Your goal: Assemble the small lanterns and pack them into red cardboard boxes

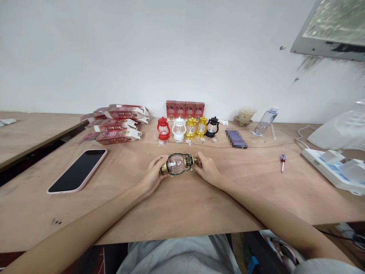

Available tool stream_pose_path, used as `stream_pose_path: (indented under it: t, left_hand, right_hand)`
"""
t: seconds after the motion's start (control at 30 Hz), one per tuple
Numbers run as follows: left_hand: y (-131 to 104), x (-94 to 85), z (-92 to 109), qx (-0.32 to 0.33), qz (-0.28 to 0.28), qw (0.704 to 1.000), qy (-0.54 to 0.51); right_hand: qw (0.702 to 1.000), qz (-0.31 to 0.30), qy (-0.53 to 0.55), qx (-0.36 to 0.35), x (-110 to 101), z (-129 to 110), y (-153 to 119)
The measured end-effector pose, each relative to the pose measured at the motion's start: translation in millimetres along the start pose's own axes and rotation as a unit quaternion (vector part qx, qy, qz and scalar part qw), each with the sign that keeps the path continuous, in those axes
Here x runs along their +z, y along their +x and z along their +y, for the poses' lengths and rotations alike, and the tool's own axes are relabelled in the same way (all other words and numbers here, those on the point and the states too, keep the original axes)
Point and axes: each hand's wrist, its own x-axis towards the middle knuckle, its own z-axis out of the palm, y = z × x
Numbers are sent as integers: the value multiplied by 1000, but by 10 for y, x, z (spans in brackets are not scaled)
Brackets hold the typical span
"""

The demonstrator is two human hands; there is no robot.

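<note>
A small bronze-coloured lantern (177, 164) with a clear globe lies sideways between my hands, above the table. My left hand (154, 172) is closed round its base. At the lantern's top end, the fingers of my right hand (207, 167) pinch the cap. Behind it stands a row of similar upright lanterns: a red lantern (163, 129), a white lantern (179, 129), two gold lanterns (191, 128) and a black lantern (212, 127). Small keyring-like bits lie at their feet.
Several red boxes (185, 109) stand against the wall; flattened red cartons (116, 123) are piled left. A phone (78, 171) lies front left, a blurred phone-like object (236, 139) right. Further right are a cup (246, 115), bottle (265, 121), screwdriver (282, 161) and power strip (333, 167).
</note>
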Motion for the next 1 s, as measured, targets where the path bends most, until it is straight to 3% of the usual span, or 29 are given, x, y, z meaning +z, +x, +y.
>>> stream_pose_path:
  t: [0.13, 0.27, 0.33, 0.43, 0.6, 0.7, 0.77, 0.87, 0.93, 1.0]
  left_hand:
    - [4, -1, 15, -2, -13, 1000, -11]
    - [13, 5, 53, 19, 4, 1000, 2]
    - [20, 9, 73, 31, 16, 999, 26]
    - [40, 6, 93, 62, 32, 993, 98]
    - [101, -41, 65, 84, 53, 984, 147]
    - [127, -64, 19, 94, 49, 988, 116]
    - [125, -63, -3, 85, 38, 992, 81]
    - [100, -49, -8, 67, 14, 997, 25]
    - [85, -42, 4, 53, -1, 999, -3]
    - [77, -41, 22, 44, -3, 999, -25]
  right_hand:
    - [988, -42, 145, 34, 7, -5, 22]
    - [944, -74, 304, 102, 63, 124, 81]
    - [938, -52, 323, 115, 76, 218, 114]
    - [956, 8, 271, 114, 46, 315, 138]
    - [963, 121, 219, 97, -64, 187, 76]
    - [974, 133, 180, 13, -91, 4, -14]
    - [982, 103, 96, -123, -81, -88, -70]
    - [949, 39, -36, -311, -39, -154, -123]
    - [934, 28, -61, -352, -6, -169, -147]
    - [945, 55, -24, -321, 28, -170, -164]
